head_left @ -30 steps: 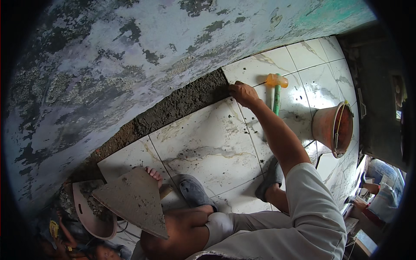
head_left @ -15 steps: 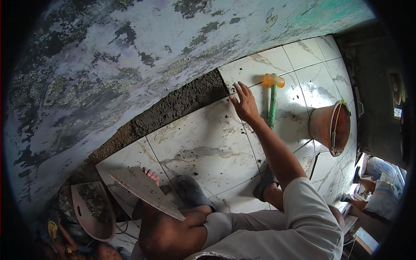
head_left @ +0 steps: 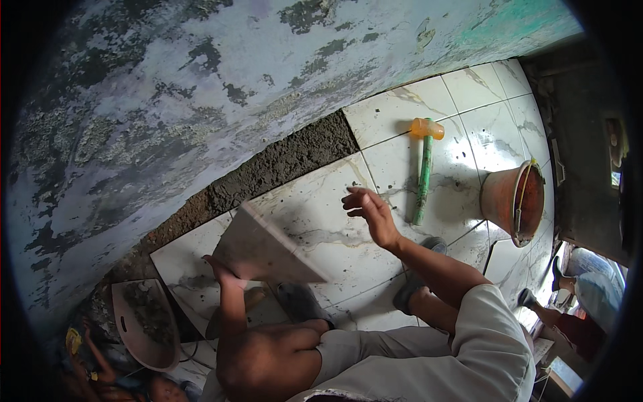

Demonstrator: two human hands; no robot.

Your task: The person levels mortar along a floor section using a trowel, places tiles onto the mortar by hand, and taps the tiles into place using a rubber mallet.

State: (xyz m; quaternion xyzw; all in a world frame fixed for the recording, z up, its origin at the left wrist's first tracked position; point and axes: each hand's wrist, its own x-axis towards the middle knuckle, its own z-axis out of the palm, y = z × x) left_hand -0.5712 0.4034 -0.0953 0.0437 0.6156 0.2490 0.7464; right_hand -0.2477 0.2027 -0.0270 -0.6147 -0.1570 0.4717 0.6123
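Note:
My left hand (head_left: 228, 273) grips a tile (head_left: 258, 249) by its lower left edge; the tile is tilted above the floor and slightly smeared by motion. Its face towards me looks greyish and dull. My right hand (head_left: 376, 220) hovers over the laid white marbled tiles (head_left: 321, 201), holding nothing, with its fingers apart and a little bent. Along the wall runs a strip of wet grey mortar (head_left: 288, 159), bordered by tiles on its near side and right end. A mallet (head_left: 424, 175) with an orange head and green handle lies right of my right hand.
An orange-brown bucket (head_left: 499, 201) lies tipped at the right. A pinkish tub (head_left: 127, 321) with mortar stands at lower left, near another person's arm (head_left: 100, 358). A peeling wall (head_left: 201, 100) rises along the far side. Another person's legs (head_left: 552, 311) show at right.
My left hand has lifted the tile up and to the right, turning it. My right hand has drawn back from the mortar's right end towards me.

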